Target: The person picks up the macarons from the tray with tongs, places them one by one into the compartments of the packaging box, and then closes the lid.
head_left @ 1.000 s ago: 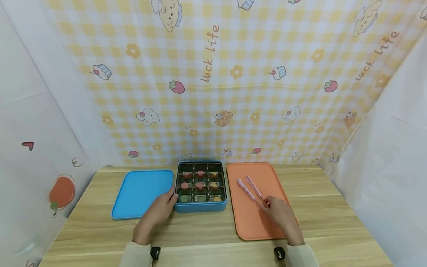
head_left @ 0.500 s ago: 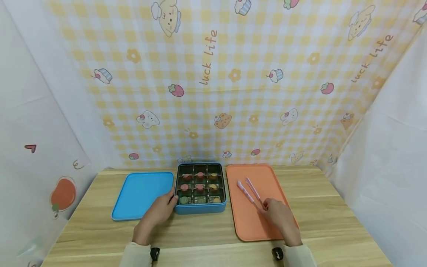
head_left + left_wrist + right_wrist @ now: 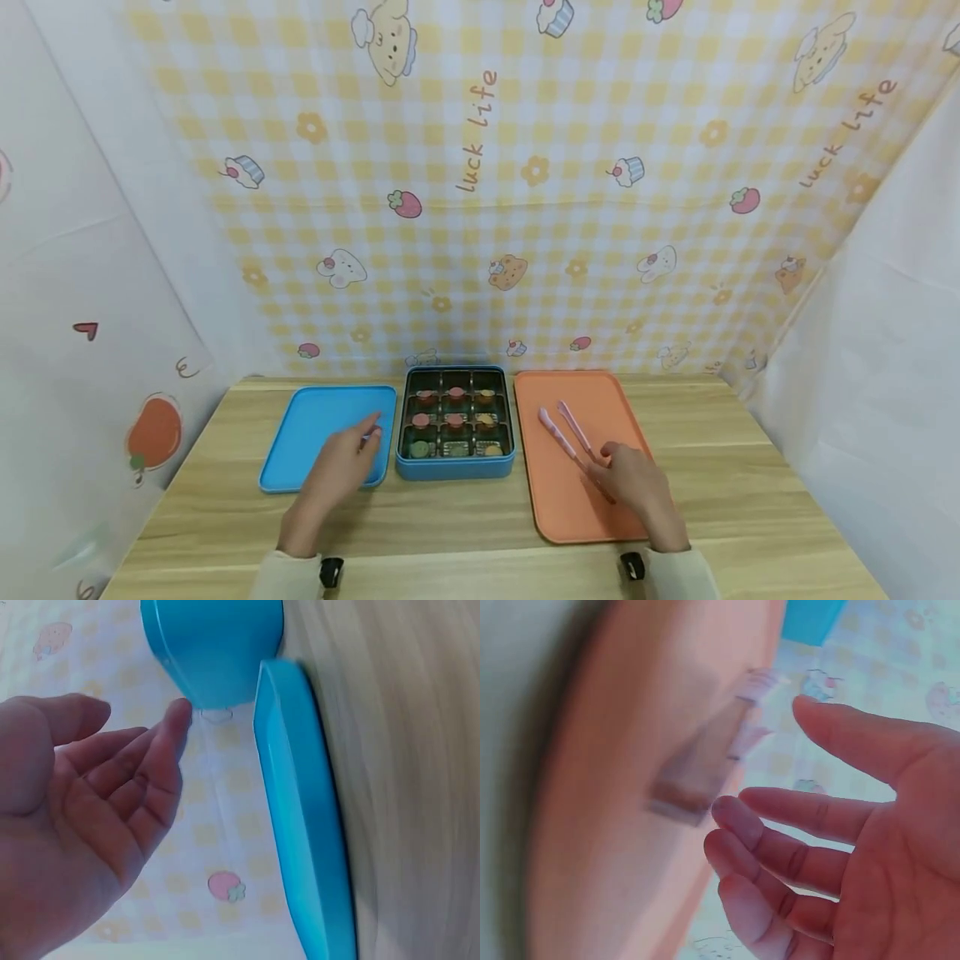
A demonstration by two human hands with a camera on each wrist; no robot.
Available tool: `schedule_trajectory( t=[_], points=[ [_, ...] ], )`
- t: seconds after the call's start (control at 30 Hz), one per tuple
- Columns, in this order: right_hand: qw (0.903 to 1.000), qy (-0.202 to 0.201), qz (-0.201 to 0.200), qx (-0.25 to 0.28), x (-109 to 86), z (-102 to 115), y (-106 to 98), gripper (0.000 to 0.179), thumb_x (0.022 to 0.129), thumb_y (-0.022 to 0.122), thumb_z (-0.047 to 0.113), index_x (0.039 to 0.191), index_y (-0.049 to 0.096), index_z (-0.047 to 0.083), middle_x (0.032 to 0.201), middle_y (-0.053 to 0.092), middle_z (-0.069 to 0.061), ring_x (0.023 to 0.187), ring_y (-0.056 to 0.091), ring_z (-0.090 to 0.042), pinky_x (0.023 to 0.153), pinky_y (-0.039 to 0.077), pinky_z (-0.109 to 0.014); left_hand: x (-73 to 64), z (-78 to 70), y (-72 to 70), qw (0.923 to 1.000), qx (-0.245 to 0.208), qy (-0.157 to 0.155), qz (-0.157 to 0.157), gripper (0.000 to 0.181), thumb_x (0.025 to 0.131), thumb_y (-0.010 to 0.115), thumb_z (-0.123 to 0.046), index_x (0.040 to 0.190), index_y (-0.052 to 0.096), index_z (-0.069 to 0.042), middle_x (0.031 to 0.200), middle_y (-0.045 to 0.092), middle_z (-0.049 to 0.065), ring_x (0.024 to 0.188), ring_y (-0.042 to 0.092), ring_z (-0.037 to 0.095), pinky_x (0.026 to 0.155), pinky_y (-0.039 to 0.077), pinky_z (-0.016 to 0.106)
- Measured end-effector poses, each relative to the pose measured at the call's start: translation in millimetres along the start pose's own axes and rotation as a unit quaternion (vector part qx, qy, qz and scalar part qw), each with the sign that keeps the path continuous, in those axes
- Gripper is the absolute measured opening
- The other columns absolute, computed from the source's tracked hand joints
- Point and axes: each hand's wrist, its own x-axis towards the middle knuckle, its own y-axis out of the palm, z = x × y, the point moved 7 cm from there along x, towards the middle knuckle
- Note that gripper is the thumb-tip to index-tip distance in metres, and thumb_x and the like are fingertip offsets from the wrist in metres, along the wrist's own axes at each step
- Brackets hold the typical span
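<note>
My left hand [image 3: 337, 467] hovers over the right part of a shallow blue tray or lid [image 3: 318, 412], apart from the blue box [image 3: 455, 469] beside it. Its fingers are loosely bent and hold nothing, as the left wrist view confirms. The box has a dark divided insert with small round red, yellow and green pieces [image 3: 455, 420] in its compartments. Pink-tipped tongs [image 3: 555, 430] lie on an orange tray [image 3: 558, 517], tips pointing away from me. Close by their bent end is my right hand [image 3: 637, 483]; the right wrist view shows its fingers relaxed, clear of the tongs [image 3: 682, 799].
Everything stands on a wooden table [image 3: 450, 517]. A yellow checked cloth [image 3: 480, 225] with printed figures hangs right behind the box and trays. White cloth [image 3: 892, 375] closes off the right side, and more hangs at the left.
My left hand has let go of the box's left side and moved left over the blue tray. The right hand has released the tongs, whose bent end now shows.
</note>
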Motion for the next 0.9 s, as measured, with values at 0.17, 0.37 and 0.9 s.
schedule_trajectory(
  t=[0.17,0.37,0.9],
  points=[
    [0.997,-0.038,-0.049,0.046,3.9,20.2,-15.8,0.035,0.094,0.067,0.025,0.117,0.068,-0.002,0.085,0.071,-0.006,0.07,0.063,-0.015,0.065,0.051,-0.038,-7.4,7.2,-23.9,0.9991,0.028,0.0,-0.033,0.042,0.105,0.047,-0.015,0.141,0.051,0.007,0.116,0.068,0.023,0.101,0.065,0.032,0.083,0.054,0.047],
    [0.9435,-0.084,-0.022,0.32,15.0,50.7,-6.0,0.03,0.097,0.065,0.018,0.123,0.068,0.002,0.118,0.069,-0.015,0.104,0.067,-0.03,0.081,0.056,-0.031,-17.1,15.8,-46.2,0.9983,0.045,0.004,-0.037,0.045,0.106,0.044,-0.016,0.141,0.046,0.012,0.131,0.059,0.031,0.12,0.056,0.047,0.097,0.045,0.06],
    [0.8156,-0.146,0.142,0.542,17.1,171.3,39.8,0.043,0.102,0.058,0.019,0.14,0.05,0.001,0.132,0.057,-0.027,0.116,0.062,-0.033,0.099,0.05,-0.046,-23.2,45.9,-80.3,0.9968,0.044,-0.037,-0.056,0.049,0.107,0.039,-0.02,0.142,0.043,0.015,0.132,0.053,0.038,0.125,0.047,0.053,0.101,0.038,0.064]
  ],
)
